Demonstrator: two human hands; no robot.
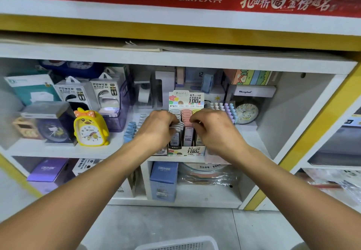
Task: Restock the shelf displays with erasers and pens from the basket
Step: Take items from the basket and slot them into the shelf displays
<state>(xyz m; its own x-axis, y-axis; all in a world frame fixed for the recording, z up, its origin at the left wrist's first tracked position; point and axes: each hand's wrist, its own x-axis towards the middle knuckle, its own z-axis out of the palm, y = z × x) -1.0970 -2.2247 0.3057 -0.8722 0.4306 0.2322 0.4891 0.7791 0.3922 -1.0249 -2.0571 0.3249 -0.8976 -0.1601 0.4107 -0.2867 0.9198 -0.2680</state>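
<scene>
Two bare hands reach into a white shelf (175, 153) at a stationery store, meeting over a display box (186, 150) of small cases stood in rows. The left hand (156, 126) curls its fingers down onto the left row of dark cases (175, 137); the right hand (213, 127) bends its fingers over the middle and right rows, where pink cases (187, 115) show just behind the fingertips. Whether either hand actually pinches a case cannot be told, as the fingertips are hidden among the rows. The box's printed backboard (186, 99) rises just beyond both hands. Left of the left hand stands a yellow chick clock (90, 127), with power bank packs (106, 93) farther back. Right of the right hand a row of pastel caps (226, 108) runs beside a round clock (246, 111). Below the wrists, on the lower shelf, sits a blue box (164, 181). Nearest the camera, between the forearms, the rim of a white basket (179, 243) shows at the frame's bottom edge; its contents cannot be seen.
</scene>
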